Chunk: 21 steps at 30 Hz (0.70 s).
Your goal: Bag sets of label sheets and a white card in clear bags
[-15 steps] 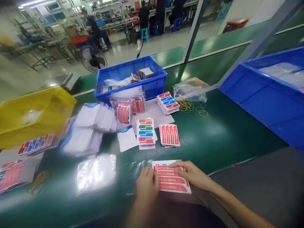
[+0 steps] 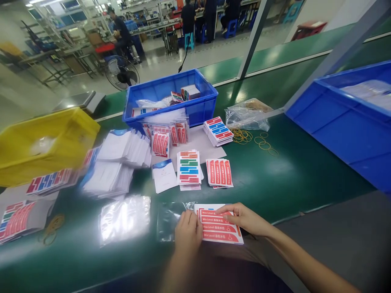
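In my right hand (image 2: pixel 246 219) is a small stack of label sheets (image 2: pixel 217 228), gripped at its right side, thumb and fingers over the top. The uppermost sheet has red strips with white print; a sheet with some blue shows behind it. My left hand (image 2: pixel 187 228) has curled fingers at the mouth of a clear plastic bag (image 2: pixel 166 221), right against the stack's left edge. The bag lies flat to the left; whether the sheets' edge is inside it is hidden by my fingers. Beyond my hands lie a red label stack (image 2: pixel 219 173), a multicoloured label stack (image 2: pixel 188 167) and a white leaflet (image 2: pixel 165 177).
Clear bags (image 2: pixel 125 219) and white leaflet piles (image 2: pixel 111 179) lie to the left, near a yellow bin (image 2: pixel 70 134). A blue bin (image 2: pixel 198 112) stands behind filled bags; another blue bin (image 2: pixel 332 114) is at right. Rubber bands (image 2: pixel 241 136) lie on the green table (image 2: pixel 290 175).
Both hands stay almost in place with the label sheets and the bag. The bag lies flatter and shows more clearly; the whole view has shifted slightly.
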{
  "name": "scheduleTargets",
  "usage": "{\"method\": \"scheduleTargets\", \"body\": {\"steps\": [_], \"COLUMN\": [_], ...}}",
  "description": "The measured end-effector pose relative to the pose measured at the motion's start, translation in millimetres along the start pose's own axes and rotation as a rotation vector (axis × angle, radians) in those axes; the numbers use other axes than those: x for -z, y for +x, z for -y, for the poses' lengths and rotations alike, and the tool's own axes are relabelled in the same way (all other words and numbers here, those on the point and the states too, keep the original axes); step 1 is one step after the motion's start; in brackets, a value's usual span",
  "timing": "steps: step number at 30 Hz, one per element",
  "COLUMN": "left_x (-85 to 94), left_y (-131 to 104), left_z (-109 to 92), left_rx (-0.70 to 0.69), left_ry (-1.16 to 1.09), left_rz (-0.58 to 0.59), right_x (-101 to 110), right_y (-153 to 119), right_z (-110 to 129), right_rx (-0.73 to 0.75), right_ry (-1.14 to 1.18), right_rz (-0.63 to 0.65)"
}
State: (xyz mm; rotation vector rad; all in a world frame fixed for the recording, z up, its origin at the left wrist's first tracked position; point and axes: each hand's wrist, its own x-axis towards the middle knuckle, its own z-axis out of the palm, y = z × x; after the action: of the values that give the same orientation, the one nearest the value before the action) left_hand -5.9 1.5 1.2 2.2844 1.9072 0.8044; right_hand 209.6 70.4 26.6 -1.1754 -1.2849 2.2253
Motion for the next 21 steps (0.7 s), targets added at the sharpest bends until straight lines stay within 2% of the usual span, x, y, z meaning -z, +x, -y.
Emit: {"method": "scheduleTargets", "body": {"steps": [9, 16, 21], "left_x": [0.1, -0.2, 4.9], "left_y": [5.8, 6.4, 7.9], "left_z": [2.2, 2.1, 4.2], "left_rx": [0.018, -0.064, -0.005], "left_ry": [-0.009, -0.096, -0.151], "left_rz": [0.003, 0.006, -0.012], "right_x": [2.2, 6.6, 10.0], "right_y": [0.9, 2.1, 3.9], "right_z": [1.7, 1.4, 0.2], "right_rx": [-0.004, 0.033, 0.079], "right_ry": [-0.012, -0.096, -0.119], "right_rz": [0.012, 0.033, 0.076]}}
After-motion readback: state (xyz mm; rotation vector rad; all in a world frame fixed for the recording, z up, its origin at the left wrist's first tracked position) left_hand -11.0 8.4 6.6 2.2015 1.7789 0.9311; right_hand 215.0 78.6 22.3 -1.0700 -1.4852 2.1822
